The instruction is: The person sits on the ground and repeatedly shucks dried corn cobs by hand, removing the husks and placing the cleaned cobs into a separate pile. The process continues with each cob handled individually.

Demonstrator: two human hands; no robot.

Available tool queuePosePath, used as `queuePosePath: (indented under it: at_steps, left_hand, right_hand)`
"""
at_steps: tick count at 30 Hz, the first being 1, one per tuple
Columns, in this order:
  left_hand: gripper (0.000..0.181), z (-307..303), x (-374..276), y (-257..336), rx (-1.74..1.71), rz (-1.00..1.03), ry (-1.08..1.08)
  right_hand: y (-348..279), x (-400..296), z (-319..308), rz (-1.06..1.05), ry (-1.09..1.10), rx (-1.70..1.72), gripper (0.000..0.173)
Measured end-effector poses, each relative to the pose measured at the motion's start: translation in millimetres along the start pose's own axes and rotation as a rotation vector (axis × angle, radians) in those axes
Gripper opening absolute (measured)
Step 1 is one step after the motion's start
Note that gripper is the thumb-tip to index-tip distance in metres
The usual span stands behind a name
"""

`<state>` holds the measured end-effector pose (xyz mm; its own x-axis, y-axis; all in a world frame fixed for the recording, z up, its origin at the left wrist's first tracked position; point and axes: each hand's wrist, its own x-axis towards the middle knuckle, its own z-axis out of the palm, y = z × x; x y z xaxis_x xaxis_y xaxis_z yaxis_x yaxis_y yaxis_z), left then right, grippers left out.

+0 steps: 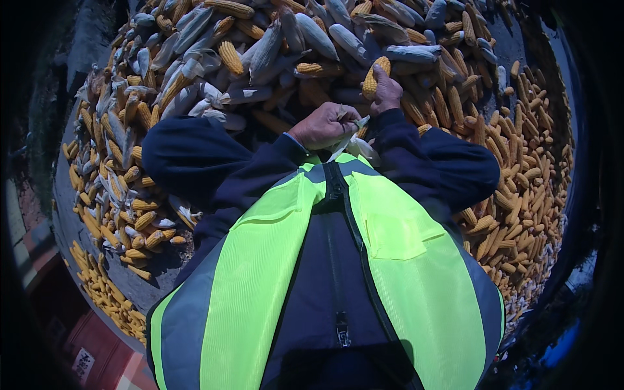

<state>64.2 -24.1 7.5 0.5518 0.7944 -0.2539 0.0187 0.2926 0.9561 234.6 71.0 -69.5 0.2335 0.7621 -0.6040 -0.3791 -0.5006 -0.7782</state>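
My right hand (387, 92) grips a bare yellow corn cob (377, 78), held upright at a slight tilt over the heap. Just to its lower left, my left hand (325, 126) is closed on pale strips of corn husk (363, 122). More loose husk (363, 148) hangs below the hands, against the front of the yellow vest. Part of another yellow cob shows between the hands, mostly hidden. Beyond both hands lie corn ears in pale husks (317, 36), mixed with bare cobs (230, 57).
A large pile of bare cobs (516, 195) spreads along the right. On the left lies a mixed pile of husked and bare ears (119, 180), with another group of bare cobs (105, 292) below it. Grey ground (161, 287) shows between them. My bent knees flank the hands.
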Motion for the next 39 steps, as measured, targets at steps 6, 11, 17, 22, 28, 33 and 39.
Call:
queuePosePath:
  at_steps: [6, 11, 17, 22, 28, 33, 39]
  left_hand:
    - [0.010, -25.4, -6.5, -25.5, -0.238, -0.091, 0.655]
    - [0.004, -58.4, -5.6, -38.6, -0.264, -0.068, 0.925]
    - [0.007, -75.7, -24.5, -27.0, -0.211, 0.105, 1.155]
    - [0.010, -74.4, -38.5, -36.9, -0.478, 0.009, 1.143]
    - [0.004, -73.3, -43.3, -44.9, -0.235, -0.123, 1.187]
    - [0.014, -60.8, -35.3, -32.1, -0.116, -0.113, 1.154]
    - [0.023, -149.9, -87.0, 101.6, 0.905, 0.404, 1.435]
  right_hand:
    - [-65.8, 56.7, -128.8, -0.252, 0.602, 0.817, 0.059]
    - [-14.3, 41.7, -83.3, -0.143, 0.220, 0.139, 0.050]
    - [69.3, 49.1, -20.6, -0.516, -0.186, -1.529, 0.040]
    - [101.7, 67.1, -6.0, -0.781, -0.385, -1.951, 0.030]
    - [101.0, 57.8, 16.6, -0.802, -0.538, -2.167, 0.014]
    - [101.0, 56.7, 14.9, -0.890, -0.497, -2.107, 0.014]
    - [97.1, 62.8, -4.6, -1.042, -0.438, -2.050, 0.014]
